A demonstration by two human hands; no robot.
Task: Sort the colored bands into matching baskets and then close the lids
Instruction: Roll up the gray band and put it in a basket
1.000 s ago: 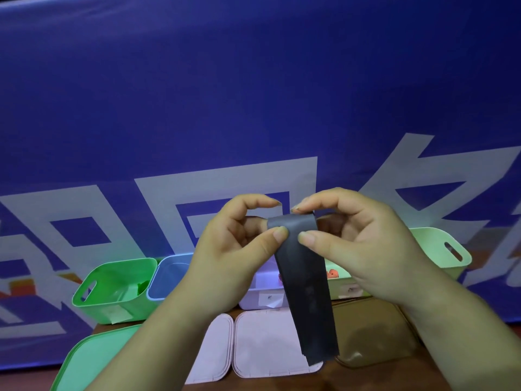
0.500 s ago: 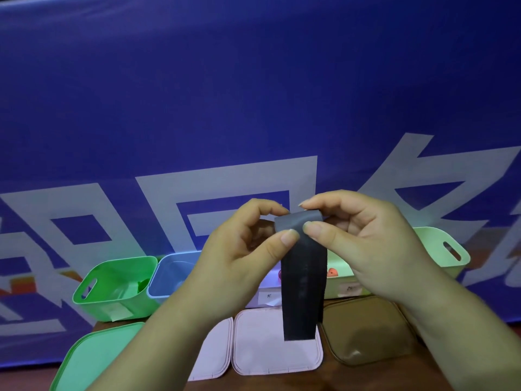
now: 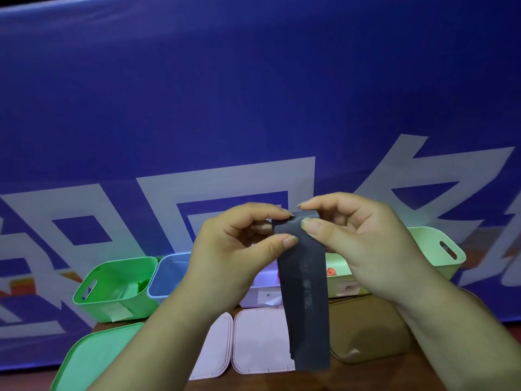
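Against a blue banner [image 3: 253,94] printed with large white characters, a row of open baskets stands at the back of a brown table [image 3: 428,373], with the lids lying flat in front. The left hand [image 3: 234,258] and right hand [image 3: 361,249] each pinch the top edge of a dark grey band [image 3: 306,292] between thumb and forefinger. It hangs straight down in mid-air before the green basket [image 3: 112,280], blue basket [image 3: 169,275], white basket [image 3: 262,294] and pale green basket [image 3: 439,249], its lower end over the pink lid [image 3: 259,340] and beside the brown lid [image 3: 369,328]. No basket in view plainly matches, so checking the labels first seems wise, then gathering the band so it drops in whole.
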